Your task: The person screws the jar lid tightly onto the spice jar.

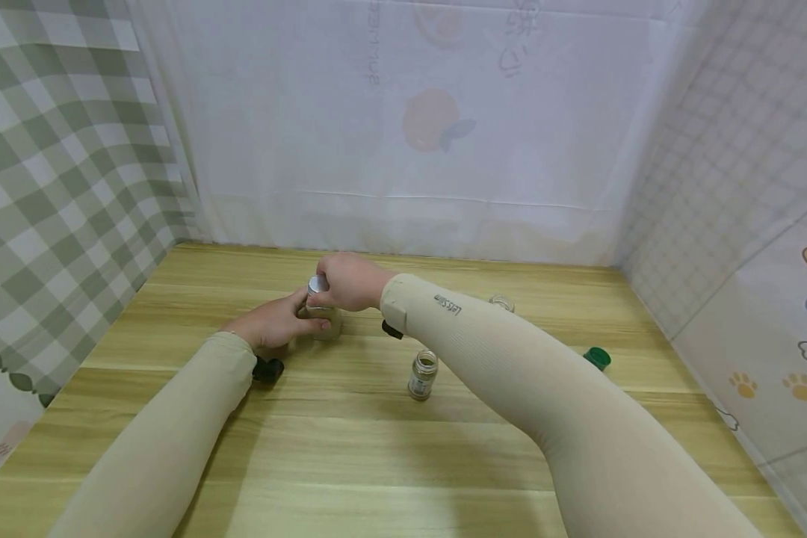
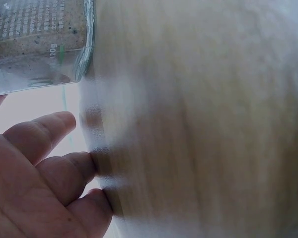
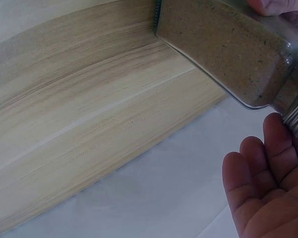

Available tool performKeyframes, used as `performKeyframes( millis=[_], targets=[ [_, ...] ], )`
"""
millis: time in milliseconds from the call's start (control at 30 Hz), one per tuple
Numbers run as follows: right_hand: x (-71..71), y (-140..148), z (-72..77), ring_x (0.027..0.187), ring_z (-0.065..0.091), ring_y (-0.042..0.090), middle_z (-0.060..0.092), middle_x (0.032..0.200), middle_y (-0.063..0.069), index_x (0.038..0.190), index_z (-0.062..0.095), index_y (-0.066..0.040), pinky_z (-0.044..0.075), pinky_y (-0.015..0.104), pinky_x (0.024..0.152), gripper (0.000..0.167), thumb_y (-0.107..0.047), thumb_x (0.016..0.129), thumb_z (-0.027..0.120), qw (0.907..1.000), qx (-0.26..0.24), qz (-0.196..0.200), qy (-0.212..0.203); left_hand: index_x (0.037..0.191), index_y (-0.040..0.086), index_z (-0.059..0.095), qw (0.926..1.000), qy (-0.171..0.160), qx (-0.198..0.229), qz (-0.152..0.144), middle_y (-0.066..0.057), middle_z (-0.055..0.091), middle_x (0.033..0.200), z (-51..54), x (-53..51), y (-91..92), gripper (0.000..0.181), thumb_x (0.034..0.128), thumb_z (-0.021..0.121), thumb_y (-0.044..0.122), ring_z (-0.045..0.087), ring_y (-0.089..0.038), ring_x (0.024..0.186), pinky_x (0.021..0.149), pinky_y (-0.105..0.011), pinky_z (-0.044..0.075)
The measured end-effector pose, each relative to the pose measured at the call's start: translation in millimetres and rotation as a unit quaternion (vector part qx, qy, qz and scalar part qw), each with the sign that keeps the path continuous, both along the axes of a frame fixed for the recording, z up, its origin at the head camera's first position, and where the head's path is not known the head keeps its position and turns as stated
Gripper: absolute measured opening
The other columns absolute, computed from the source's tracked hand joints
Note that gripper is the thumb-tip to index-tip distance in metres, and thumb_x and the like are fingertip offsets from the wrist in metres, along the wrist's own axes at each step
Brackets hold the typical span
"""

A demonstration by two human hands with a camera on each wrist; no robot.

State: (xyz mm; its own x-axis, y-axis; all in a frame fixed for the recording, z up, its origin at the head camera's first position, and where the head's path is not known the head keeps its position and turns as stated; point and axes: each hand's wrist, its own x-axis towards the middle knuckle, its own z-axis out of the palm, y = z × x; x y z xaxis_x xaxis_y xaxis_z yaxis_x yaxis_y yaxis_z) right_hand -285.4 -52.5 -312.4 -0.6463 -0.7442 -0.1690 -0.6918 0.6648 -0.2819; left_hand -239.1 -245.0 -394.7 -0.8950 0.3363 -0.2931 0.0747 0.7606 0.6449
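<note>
Head view: we saw both grips at one squarish jar (image 1: 332, 323) on the wooden surface (image 1: 350, 478). The left grip (image 1: 272, 321) held its body, thumb across the near face. The right grip (image 1: 351, 282), above and to the right of the left one, pinched the silver cap (image 1: 317, 284) between thumb and fingers. We recorded a small uncapped jar (image 1: 421, 377) standing nearer to us than the right grip and to its right. Farther right of that grip, a glass rim (image 1: 503, 301) showed past the sleeve (image 1: 484, 336); a green cap (image 1: 598, 358) lay well apart on the same side.

Left wrist view: we noted the squarish jar's lower end above three bent fingers (image 2: 64, 173) of the left grip, these apart from the glass. Its printed label (image 2: 30, 17) and tan, dark-flecked contents (image 2: 69, 34) were visible.

Right wrist view: the squarish jar extended up and left from the right grip. We saw that grip's fingers curved beside the ridged silver cap; the frame edge cut off the pinch itself.
</note>
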Motion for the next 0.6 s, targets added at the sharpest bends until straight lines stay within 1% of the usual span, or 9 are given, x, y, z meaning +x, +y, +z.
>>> performKeyframes(
  millis=[167,367,500,600],
  targets=[
    [-0.2,-0.3,0.1,0.088,0.062,0.014,0.068,0.106,0.003,0.118,0.064,-0.007,0.051,0.024,0.077,0.041,-0.044,0.103,0.067,1.0,0.007,0.001,0.005,0.17,0.036,0.0,1.0,-0.002,0.003,-0.001,-0.015,0.021,0.176,0.1,-0.3,-0.4,0.1,0.0975,0.058,0.072,0.031,-0.048,0.156,0.121,-0.067,0.032],
    [-0.5,-0.5,-0.2,0.086,0.062,0.013,0.067,0.102,-0.001,0.116,0.064,-0.009,0.051,0.024,0.076,0.038,-0.044,0.103,0.067,0.9999,0.005,-0.001,0.01,0.17,0.036,-0.001,1.0,-0.004,0.0,0.0,-0.014,0.019,0.176,0.7,-0.1,-0.1,0.101,0.0967,0.058,0.073,0.03,-0.047,0.156,0.121,-0.066,0.032],
    [-0.7,-1.1,-0.5,0.085,0.061,0.013,0.067,0.101,-0.001,0.114,0.065,-0.009,0.05,0.024,0.075,0.035,-0.043,0.104,0.067,0.9998,0.005,0.006,0.019,0.17,0.037,-0.001,1.0,-0.001,-0.003,0.0,-0.014,0.019,0.176,1.1,0.4,0.4,0.101,0.0966,0.057,0.074,0.031,-0.048,0.156,0.121,-0.067,0.032],
    [-0.7,-1.7,-0.6,0.088,0.061,0.013,0.069,0.104,0.0,0.115,0.067,-0.008,0.051,0.024,0.078,0.035,-0.041,0.104,0.067,0.9994,0.005,0.015,0.031,0.17,0.038,-0.001,1.0,0.0,-0.004,0.0,-0.014,0.02,0.176,1.1,0.9,0.6,0.1,0.0967,0.058,0.073,0.031,-0.048,0.156,0.121,-0.067,0.033]
  ],
)
